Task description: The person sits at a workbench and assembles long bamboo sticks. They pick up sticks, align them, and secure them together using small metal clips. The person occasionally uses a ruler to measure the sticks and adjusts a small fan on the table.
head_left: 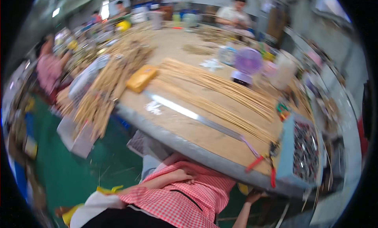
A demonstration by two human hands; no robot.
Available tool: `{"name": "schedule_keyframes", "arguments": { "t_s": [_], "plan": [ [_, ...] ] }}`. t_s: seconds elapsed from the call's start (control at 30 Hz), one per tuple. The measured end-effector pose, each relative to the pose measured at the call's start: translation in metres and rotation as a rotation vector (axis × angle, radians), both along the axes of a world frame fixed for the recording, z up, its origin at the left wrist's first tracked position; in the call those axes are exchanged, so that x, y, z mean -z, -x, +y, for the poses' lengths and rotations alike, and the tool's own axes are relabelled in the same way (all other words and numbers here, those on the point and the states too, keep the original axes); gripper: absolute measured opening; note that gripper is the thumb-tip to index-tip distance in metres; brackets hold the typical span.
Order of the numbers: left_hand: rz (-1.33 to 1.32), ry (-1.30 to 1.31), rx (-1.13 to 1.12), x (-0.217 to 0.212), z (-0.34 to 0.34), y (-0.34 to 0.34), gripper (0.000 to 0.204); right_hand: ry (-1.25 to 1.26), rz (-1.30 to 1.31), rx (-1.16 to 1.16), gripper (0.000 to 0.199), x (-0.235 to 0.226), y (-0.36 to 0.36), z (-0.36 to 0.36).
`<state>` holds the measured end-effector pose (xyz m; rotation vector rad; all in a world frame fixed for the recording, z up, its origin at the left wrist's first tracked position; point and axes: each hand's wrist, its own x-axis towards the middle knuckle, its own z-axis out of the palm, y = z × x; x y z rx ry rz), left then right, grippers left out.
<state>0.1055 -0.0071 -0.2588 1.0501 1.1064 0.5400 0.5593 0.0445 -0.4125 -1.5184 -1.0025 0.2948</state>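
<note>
My left hand (184,176) lies on the red-and-white checked apron (189,196) over my lap, fingers loosely laid on the cloth, with nothing seen in it. Low at the right, my right hand (254,196) is by the underside of the table edge, close to a small yellow thing (243,188); its fingers are blurred and partly in shadow. On the table before me are two rows of thin tan strips (220,88), a long metal ruler (185,112) and pliers with red handles (263,163). Neither hand touches these.
A light-blue box (289,149) of small metal pieces stands at the table's right end. Behind it are a purple fan (247,64) and a whitish jug (284,70). A yellow packet (141,78) and bundled strips (108,86) lie left. Other people (236,17) sit around the table.
</note>
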Motion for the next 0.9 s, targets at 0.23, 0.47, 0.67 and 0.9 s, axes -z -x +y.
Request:
{"name": "schedule_keyframes", "arguments": {
  "t_s": [0.23, 0.47, 0.67, 0.9],
  "plan": [
    [-0.007, -0.100, 0.044, -0.034, 0.003, -0.004, 0.028, 0.741, -0.904, -1.211, 0.016, -0.234, 0.135, -0.064],
    [-0.257, 0.108, -0.096, 0.025, 0.002, 0.010, 0.028, 0.189, -0.722, -1.604, 0.021, -0.423, 0.205, 0.009],
    [-0.287, 0.184, -0.083, 0.025, 0.018, 0.006, 0.027, -0.099, -0.875, -0.685, 0.022, -0.408, 0.214, 0.262],
    [-0.111, 0.091, -0.190, 0.013, 0.019, 0.008, 0.027, -0.054, -0.839, -0.498, 0.030, -0.319, 0.216, 0.428]
  ]
}}
